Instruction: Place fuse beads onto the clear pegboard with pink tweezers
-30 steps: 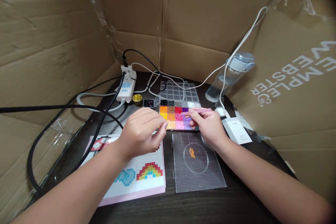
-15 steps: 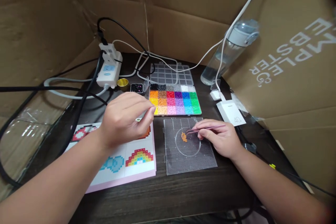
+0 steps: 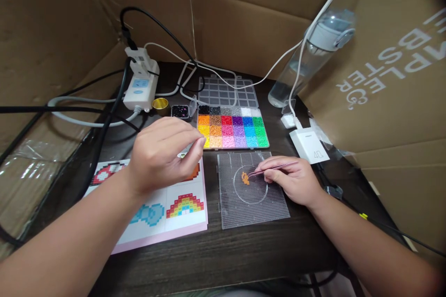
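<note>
White box (image 3: pixel 309 145) — marked "40".

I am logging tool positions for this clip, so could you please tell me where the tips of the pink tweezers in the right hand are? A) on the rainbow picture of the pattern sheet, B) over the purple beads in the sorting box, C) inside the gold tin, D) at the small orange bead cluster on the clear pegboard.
D: the right hand holds the pink tweezers with their tips at the orange bead cluster on the clear pegboard.
</note>
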The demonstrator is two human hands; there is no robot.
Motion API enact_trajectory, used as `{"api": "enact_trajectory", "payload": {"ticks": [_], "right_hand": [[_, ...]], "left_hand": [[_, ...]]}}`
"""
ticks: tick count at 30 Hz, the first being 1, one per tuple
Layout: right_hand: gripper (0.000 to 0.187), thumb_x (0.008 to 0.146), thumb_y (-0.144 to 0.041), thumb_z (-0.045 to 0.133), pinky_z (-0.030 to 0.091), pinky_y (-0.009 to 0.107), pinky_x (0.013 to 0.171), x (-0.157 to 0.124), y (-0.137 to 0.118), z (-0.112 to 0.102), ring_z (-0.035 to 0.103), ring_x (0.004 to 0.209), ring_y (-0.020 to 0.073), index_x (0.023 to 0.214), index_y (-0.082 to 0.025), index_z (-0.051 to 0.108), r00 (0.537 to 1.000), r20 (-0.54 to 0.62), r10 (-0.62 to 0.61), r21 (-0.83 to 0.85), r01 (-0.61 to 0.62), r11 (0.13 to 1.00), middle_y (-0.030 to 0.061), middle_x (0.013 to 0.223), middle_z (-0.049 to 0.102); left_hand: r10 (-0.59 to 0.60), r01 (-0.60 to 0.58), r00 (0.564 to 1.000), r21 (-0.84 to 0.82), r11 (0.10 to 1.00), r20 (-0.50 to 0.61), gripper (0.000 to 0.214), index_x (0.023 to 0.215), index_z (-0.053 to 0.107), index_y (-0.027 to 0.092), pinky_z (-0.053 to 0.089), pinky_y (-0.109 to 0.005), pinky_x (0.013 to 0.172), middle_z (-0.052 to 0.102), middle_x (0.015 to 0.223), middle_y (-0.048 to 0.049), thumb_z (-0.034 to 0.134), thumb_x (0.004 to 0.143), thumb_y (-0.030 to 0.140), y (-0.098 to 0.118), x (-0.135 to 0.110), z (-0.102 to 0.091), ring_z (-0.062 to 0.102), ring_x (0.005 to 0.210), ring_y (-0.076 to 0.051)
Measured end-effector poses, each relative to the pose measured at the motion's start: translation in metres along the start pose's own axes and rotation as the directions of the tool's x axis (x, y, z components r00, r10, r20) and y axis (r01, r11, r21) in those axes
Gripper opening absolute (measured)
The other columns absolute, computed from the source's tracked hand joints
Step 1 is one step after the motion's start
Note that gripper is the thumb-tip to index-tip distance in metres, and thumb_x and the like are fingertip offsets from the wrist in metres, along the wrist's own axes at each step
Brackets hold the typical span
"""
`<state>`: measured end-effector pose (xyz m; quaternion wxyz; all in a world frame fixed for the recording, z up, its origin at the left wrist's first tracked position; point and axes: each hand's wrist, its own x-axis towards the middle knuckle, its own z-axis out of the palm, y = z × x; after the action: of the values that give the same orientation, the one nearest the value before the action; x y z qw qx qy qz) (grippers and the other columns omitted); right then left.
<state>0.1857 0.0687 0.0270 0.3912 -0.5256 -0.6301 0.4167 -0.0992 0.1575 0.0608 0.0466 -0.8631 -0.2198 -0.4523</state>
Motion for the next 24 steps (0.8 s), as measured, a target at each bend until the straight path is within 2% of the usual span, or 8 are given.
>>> {"api": "enact_trajectory", "payload": {"ticks": [16,20,24], "right_hand": [[0.013,0.084,-0.02,0.068,0.053,0.022,0.052,0.0,0.002,0.001,0.062,0.056,0.01,0.084,-0.023,0.081,1.0,-0.02,-0.005,0.042,0.006,0.999,0.0048,0.082,0.077],[0.013,0.086,-0.026,0.068,0.052,0.024,0.053,-0.001,0.002,0.0,0.062,0.056,0.0118,0.081,-0.023,0.08,0.997,-0.072,0.026,0.08,-0.02,0.997,0.0042,0.072,0.074],[0.018,0.087,-0.03,0.068,0.051,0.026,0.057,0.01,-0.007,-0.001,0.061,0.058,0.0125,0.075,-0.022,0.079,0.988,-0.152,0.027,0.065,-0.017,0.998,0.0049,0.071,0.073]], "left_hand": [[0.018,-0.017,1.0,0.009,1.0,-0.008,0.014,0.084,0.064,0.019,0.058,-0.038,0.065,0.07,0.074,-0.0046,0.067,0.077,0.007,-0.002,-0.001,0.0,0.067,0.067,-0.02],[0.024,-0.024,1.0,0.007,1.0,-0.017,0.014,0.083,0.064,0.017,0.058,-0.038,0.066,0.07,0.074,-0.0052,0.068,0.076,0.006,-0.002,-0.001,0.0,0.067,0.068,-0.02],[0.012,-0.012,1.0,-0.007,1.0,-0.006,0.012,0.082,0.064,0.017,0.057,-0.037,0.067,0.07,0.074,-0.0044,0.067,0.077,0.007,-0.001,0.0,-0.001,0.066,0.068,-0.019]]}}
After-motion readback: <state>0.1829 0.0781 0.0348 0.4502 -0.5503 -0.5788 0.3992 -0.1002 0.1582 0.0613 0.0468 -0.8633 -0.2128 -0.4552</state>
